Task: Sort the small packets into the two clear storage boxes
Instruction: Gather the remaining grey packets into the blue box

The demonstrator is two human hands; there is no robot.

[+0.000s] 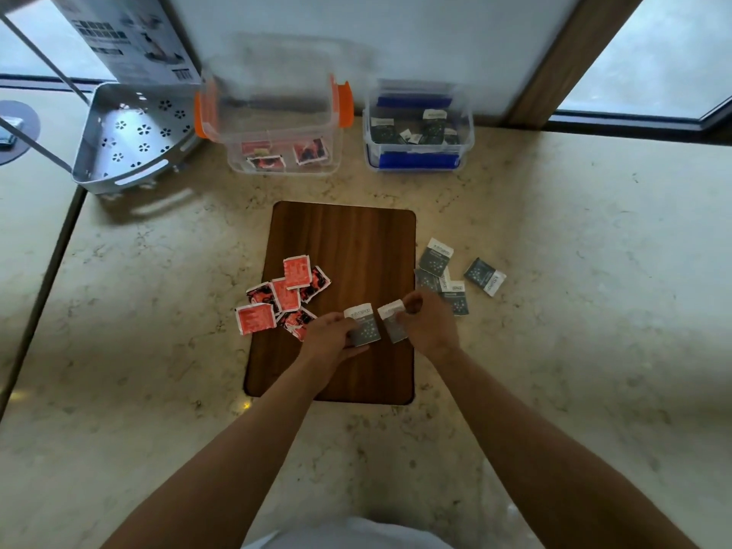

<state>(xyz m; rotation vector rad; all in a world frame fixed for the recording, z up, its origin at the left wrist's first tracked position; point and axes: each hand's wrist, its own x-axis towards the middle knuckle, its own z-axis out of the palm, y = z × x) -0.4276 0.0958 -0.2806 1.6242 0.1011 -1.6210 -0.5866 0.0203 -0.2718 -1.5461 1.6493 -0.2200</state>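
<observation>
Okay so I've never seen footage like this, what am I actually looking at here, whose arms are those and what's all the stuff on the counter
There is no machine here. The one picture comes from a camera worn on a person's head, looking down at their own bare arms.

The left hand holds a grey packet, and the right hand holds a second grey packet, both over a wooden board on a marble counter.

Red packets lie in a loose pile at the board's left edge. More grey packets lie on the counter to its right.

At the back stand two clear boxes: the orange-clipped box holds a few red packets, and the blue-clipped box holds grey ones. A grey perforated rack sits at far left.
</observation>
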